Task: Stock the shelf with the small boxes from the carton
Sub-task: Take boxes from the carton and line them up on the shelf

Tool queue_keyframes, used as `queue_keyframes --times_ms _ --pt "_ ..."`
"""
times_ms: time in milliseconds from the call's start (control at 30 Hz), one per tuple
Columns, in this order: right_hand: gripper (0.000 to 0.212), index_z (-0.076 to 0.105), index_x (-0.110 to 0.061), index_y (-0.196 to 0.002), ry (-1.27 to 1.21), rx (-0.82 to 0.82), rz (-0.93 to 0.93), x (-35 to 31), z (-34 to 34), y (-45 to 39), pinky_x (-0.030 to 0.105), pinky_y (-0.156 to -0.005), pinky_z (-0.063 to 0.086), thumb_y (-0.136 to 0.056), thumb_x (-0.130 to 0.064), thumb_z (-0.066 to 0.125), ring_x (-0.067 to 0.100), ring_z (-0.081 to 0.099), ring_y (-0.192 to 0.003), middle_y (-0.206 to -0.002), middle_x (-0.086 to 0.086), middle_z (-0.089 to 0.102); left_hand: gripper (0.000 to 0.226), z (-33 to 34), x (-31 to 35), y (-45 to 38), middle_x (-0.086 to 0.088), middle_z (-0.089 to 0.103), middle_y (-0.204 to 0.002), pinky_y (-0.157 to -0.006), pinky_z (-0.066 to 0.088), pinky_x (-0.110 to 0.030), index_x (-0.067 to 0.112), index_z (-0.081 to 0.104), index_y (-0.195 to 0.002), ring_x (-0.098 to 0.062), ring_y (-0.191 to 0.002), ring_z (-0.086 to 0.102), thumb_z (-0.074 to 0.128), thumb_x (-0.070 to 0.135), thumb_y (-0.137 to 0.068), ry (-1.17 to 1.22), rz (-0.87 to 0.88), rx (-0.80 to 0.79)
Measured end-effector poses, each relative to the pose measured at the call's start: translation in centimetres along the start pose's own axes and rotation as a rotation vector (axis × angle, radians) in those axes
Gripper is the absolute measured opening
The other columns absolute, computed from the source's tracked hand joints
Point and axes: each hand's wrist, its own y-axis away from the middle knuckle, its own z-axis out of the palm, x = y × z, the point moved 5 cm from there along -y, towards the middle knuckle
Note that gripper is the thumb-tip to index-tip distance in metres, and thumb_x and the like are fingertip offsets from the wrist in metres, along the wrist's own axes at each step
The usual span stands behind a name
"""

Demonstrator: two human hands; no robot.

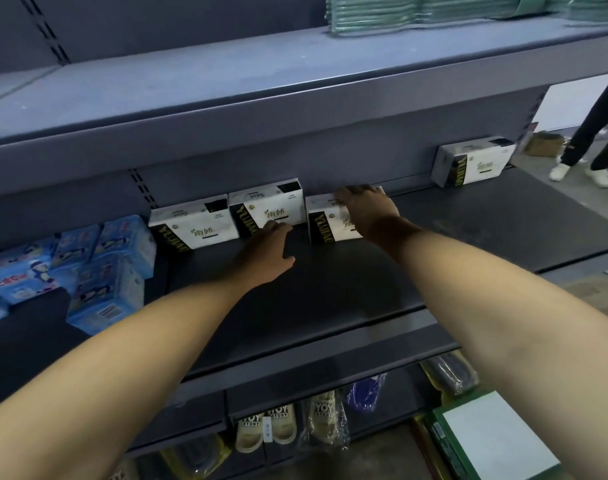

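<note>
dark grey metal shelf [468, 230], middle tier, with a row of white-and-black small boxes standing against its far back panel. three sit close together left of centre: left box [191, 230], middle box [271, 209], right box [330, 220]. a fourth box [468, 164] stands well apart at the far right end of the same tier.

right hand [368, 209] is draped over the top and front of the right box, fingers curled over its far top edge, gripping it. box stands on the shelf, slightly nearer than the other two.

left hand [267, 254] reaches in low, fingers fairly straight and together, fingertips touching the lower front of the middle box. thumb out to the right, nothing held in it.

blue printed packs [98, 271] stacked on the left end of the shelf, just beside the left box. upper shelf [226, 95] carries a stack of green-tinted wrapped goods [416, 12] at far right. bottom tier holds bagged beige slippers [281, 424] and a blue bagged item [364, 393]. near right on the floor, a green-edged carton [486, 441] with a white top; can't tell what's in it. another person's legs [593, 133] stand far right past the shelf end.
</note>
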Motion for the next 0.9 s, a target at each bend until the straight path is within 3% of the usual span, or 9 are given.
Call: queue_keyframes --times_ms 200,400,767,900 --pt "0.051 0.044 -0.016 -0.137 -0.010 -0.002 -0.016 2.3 0.9 -4.1 0.049 -0.107 0.035 -0.089 -0.002 0.052 0.036 0.044 -0.129 -0.138 0.014 0.051 0.061 0.1 -0.8 -1.2 -0.008 0.039 -0.145 -0.102 0.040 -0.035 0.013 0.037 -0.145 -0.027 -0.131 0.043 0.064 0.024 -0.092 -0.036 -0.037 -0.010" --pt "0.060 0.041 -0.019 -0.144 -0.064 0.038 -0.098 2.6 1.7 -7.3 0.046 -0.111 0.032 -0.088 -0.003 0.058 0.035 0.036 -0.136 -0.148 0.011 0.041 0.061 -0.2 -2.7 -1.4 -0.009 0.040 -0.147 -0.103 0.038 -0.033 0.012 0.037 -0.145 -0.025 -0.132 0.042 0.064 0.023 -0.092 -0.053 -0.091 -0.004" --pt "0.066 0.044 -0.023 -0.143 -0.070 0.090 -0.113 2.6 1.9 -8.2 0.048 -0.099 0.047 -0.085 -0.005 0.067 0.035 0.031 -0.133 -0.143 0.011 0.034 0.058 0.3 -3.8 -1.2 -0.009 0.042 -0.144 -0.105 0.040 -0.034 0.010 0.042 -0.141 -0.025 -0.130 0.044 0.066 0.022 -0.090 -0.032 -0.140 -0.014" --pt "0.077 0.032 -0.024 -0.151 -0.047 0.077 -0.091 2.4 1.6 -7.1 0.044 -0.115 0.026 -0.085 -0.008 0.068 0.032 0.029 -0.139 -0.150 0.009 0.033 0.059 0.1 -2.9 -0.9 -0.008 0.042 -0.145 -0.103 0.039 -0.033 0.010 0.041 -0.142 -0.024 -0.130 0.044 0.065 0.024 -0.091 -0.068 -0.118 -0.010"
